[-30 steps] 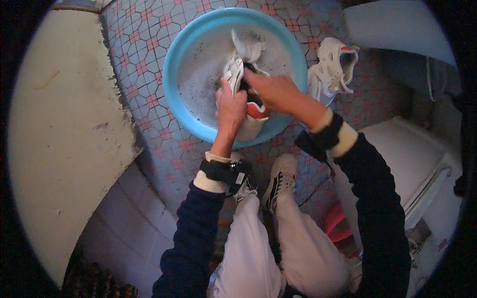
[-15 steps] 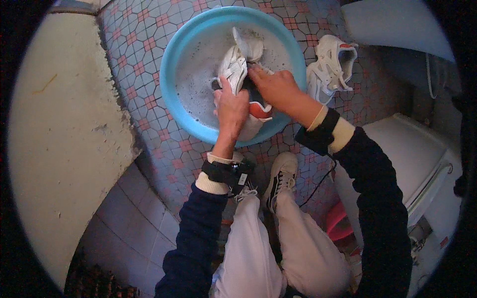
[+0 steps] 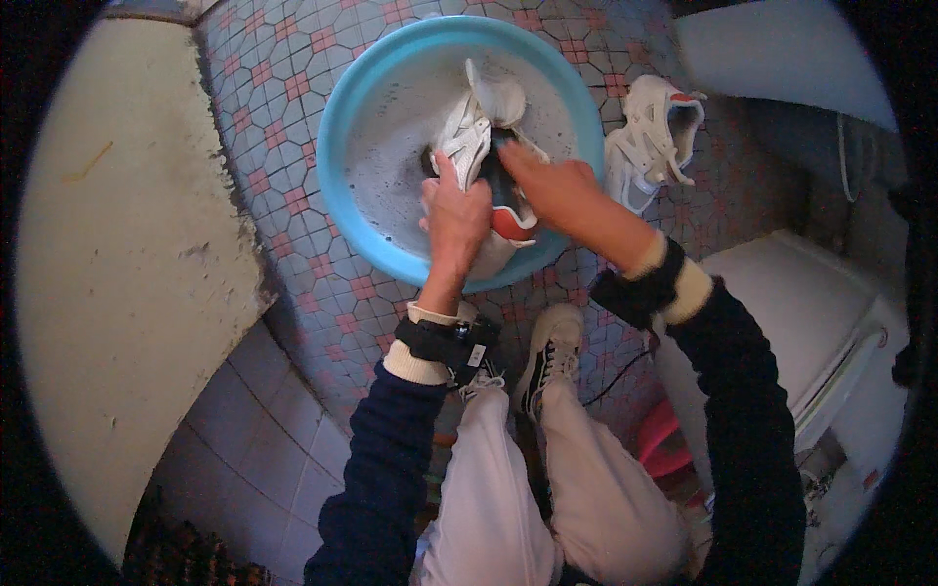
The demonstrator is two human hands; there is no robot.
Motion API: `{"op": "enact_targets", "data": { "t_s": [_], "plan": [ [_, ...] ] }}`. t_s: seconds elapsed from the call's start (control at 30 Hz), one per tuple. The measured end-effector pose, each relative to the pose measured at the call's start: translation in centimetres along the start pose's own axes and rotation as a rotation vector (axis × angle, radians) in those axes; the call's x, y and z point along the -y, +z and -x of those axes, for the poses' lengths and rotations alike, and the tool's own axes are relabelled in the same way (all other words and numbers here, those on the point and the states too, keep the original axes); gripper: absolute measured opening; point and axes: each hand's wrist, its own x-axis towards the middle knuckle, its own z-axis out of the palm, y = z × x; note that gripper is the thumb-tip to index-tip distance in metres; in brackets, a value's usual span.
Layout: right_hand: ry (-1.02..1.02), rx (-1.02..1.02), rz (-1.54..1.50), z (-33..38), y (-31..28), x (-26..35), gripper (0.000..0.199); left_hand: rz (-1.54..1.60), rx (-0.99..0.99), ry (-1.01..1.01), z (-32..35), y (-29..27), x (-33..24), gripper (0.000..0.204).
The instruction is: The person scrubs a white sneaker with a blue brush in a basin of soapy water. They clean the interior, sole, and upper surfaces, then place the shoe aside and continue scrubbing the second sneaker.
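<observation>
Blue basin (image 3: 357, 107): plastic, on the patterned tile floor (image 3: 283, 59), holding sudsy grey water; everything else is placed from it.
Wet sneaker (image 3: 476, 146): white with a red patch, held over the basin's near side so drips fall inside.
Left hand (image 3: 455, 210): fingers clamped around the sneaker's side, steadying it.
Right hand (image 3: 547, 186): closed on the sneaker, pressing in from the right.
Second sneaker (image 3: 650, 137): just right of the basin, on the floor.

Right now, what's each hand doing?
Left hand: closed on the white sneaker in the blue basin.
Right hand: on the same sneaker; grip cannot be told.
</observation>
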Motion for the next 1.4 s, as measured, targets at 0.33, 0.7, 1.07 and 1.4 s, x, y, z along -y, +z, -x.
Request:
{"op": "enact_targets", "data": {
  "t_s": [0.33,0.7,1.07,1.4],
  "plan": [
    [0.07,0.009,0.113,1.0,2.0,-1.9,0.058,-0.144,-0.036,0.027,1.3,0.4,-1.3,0.074],
    [-0.024,-0.001,0.101,-1.4,0.2,-0.2,0.042,0.052,0.06,0.032,-1.0,0.6,1.4,0.075],
    [-0.116,0.215,-0.279,0.0,-1.3,0.2,0.033,0.262,0.104,0.117,-2.7,0.7,3.9,0.06],
    [-0.222,0.29,0.011,-0.2,-4.1,2.0,0.023,0.656,0.031,0.009,-1.3,-1.0,3.8,0.02]
  ]
}}
